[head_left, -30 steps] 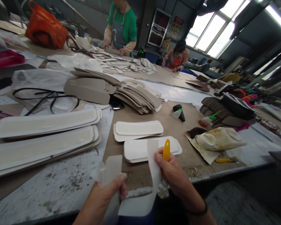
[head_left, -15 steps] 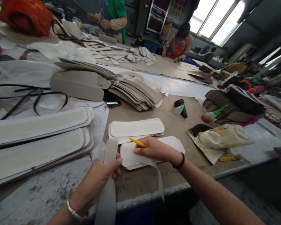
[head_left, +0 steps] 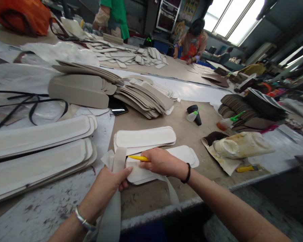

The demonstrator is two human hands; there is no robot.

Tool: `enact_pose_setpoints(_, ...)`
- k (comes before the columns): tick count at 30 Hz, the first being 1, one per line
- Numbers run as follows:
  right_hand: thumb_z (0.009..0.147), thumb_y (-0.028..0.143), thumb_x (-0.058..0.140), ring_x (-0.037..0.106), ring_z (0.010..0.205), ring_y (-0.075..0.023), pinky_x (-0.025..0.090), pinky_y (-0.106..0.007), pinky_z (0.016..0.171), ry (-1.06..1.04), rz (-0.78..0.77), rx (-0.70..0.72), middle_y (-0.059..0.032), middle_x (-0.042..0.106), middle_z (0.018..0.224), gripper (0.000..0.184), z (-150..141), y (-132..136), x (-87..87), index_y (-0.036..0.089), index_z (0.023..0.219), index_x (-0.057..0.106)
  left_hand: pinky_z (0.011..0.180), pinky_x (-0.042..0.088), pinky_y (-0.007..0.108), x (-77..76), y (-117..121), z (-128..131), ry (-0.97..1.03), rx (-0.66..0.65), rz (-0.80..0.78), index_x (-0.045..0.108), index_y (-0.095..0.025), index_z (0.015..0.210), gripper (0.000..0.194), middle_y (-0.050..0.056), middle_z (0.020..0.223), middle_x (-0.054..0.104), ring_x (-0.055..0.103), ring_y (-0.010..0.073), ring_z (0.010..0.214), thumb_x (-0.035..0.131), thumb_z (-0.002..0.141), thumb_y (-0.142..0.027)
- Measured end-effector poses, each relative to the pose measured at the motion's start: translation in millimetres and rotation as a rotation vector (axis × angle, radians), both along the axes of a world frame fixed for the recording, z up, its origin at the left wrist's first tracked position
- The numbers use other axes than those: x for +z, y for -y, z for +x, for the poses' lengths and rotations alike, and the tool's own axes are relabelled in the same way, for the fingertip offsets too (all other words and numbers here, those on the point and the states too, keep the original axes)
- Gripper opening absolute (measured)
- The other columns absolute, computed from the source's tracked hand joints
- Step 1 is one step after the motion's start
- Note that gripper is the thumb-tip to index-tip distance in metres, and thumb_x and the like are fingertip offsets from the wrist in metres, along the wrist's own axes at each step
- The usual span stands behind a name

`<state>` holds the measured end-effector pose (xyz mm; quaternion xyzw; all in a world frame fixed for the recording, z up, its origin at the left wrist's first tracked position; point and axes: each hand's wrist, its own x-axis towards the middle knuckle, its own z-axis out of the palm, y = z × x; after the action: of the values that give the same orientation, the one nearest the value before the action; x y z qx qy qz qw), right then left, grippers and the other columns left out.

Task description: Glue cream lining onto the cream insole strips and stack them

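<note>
My left hand [head_left: 110, 184] is closed around a long pale grey strip [head_left: 120, 159], which hangs down past the table edge. In my right hand [head_left: 164, 163] is a slim yellow pointed tool [head_left: 138, 158], its tip towards the strip; its exact kind I cannot make out. The right hand rests over a white rounded panel [head_left: 183, 154] on a low stack, partly hiding it. From under this hand a thin translucent strip [head_left: 173, 196] trails to the table's front edge. Just behind lies another stack of white panels [head_left: 146, 137].
Long white panels [head_left: 40, 159] are stacked at left. Grey-brown pieces [head_left: 141, 101] lie fanned out behind. To the right are a glue-stained container [head_left: 247, 146], a yellow-handled brush [head_left: 246, 168] and a small bottle [head_left: 224, 124]. A co-worker [head_left: 192, 42] leans over the far table.
My right hand has shifted slightly left, and the yellow tool now lies flatter with its tip closer to the strip. The left hand still grips the strip, slightly further left.
</note>
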<state>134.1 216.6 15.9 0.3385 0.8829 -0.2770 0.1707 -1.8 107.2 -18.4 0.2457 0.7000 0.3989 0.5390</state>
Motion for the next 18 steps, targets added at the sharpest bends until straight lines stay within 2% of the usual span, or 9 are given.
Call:
enact_pose_setpoints(4,0.087,0.038,0.061,0.059,0.076,-0.0189,0.028,-0.025,0.057,0.051,0.018,-0.046,-0.006,0.069,0.086,0.02,20.1,3.8,9.4,0.019,0.092,0.067,0.049,0.035,0.028,0.7,3.6,-2.0,-0.05,0.011,-0.005,0.056,-0.021,0.051,0.034,0.0,0.042,0.054,0.046,0.0158,0.045,0.067,0.049,-0.053)
enact_pose_setpoints(9,0.088,0.031,0.056,0.056,0.073,-0.0169,0.032,-0.025,0.062,0.07,0.056,-0.26,-0.004,0.066,0.08,0.018,91.4,3.5,18.5,0.017,0.08,0.064,0.054,0.037,0.03,-1.2,16.9,-12.5,-0.103,-0.054,-0.066,0.054,-0.021,0.04,0.045,0.004,0.047,0.056,0.048,0.0169,0.05,0.066,0.048,-0.063)
enact_pose_setpoints(12,0.092,0.028,0.051,0.055,0.073,-0.0163,0.034,-0.025,0.065,0.034,0.091,-0.347,-0.0045,0.065,0.082,0.02,122.5,2.4,15.5,0.015,0.083,0.062,0.053,0.038,0.03,-3.6,20.3,-13.0,-0.079,-0.082,-0.077,0.057,-0.02,0.044,0.044,0.004,0.047,0.057,0.049,0.0178,0.05,0.066,0.048,-0.064)
enact_pose_setpoints(15,0.093,0.031,0.049,0.059,0.078,-0.019,0.035,-0.027,0.067,0.096,0.171,-0.394,-0.0068,0.066,0.086,0.02,129.5,2.9,10.3,0.015,0.09,0.062,0.053,0.039,0.03,-0.2,20.0,-9.5,-0.107,-0.055,-0.079,0.058,-0.021,0.045,0.044,0.003,0.047,0.057,0.05,0.0184,0.05,0.066,0.045,-0.064)
enact_pose_setpoints(18,0.093,0.033,0.049,0.063,0.085,-0.0231,0.035,-0.029,0.068,0.191,0.242,-0.393,-0.0092,0.069,0.092,0.022,124.4,3.9,6.5,0.017,0.096,0.064,0.056,0.04,0.031,4.4,19.7,-7.4,-0.173,-0.076,-0.129,0.054,-0.021,0.035,0.045,0.005,0.047,0.057,0.051,0.0197,0.051,0.063,0.041,-0.065)
